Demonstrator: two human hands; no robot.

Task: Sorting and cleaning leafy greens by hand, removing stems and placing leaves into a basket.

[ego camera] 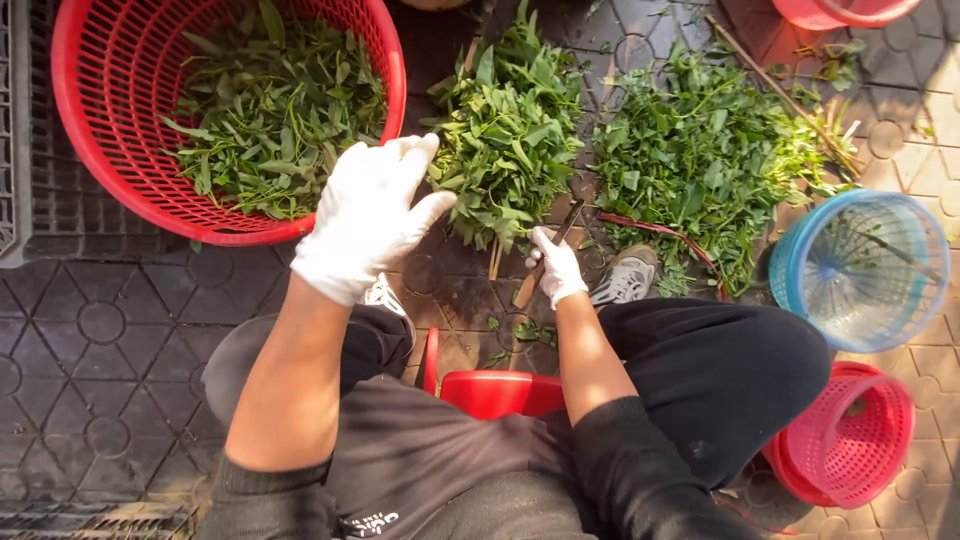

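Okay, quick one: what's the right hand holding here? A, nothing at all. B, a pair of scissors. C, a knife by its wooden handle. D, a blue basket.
C: the gloved right hand grips a knife by its wooden handle, blade pointing up toward the middle pile of greens on the paved ground.

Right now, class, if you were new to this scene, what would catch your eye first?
The big round red plastic basket at upper left, holding green leaves, stands out first. Next come the two white-gloved hands: the left hand raised open beside that basket, the right hand gripping a knife near the loose pile of green leafy stems on the paved ground.
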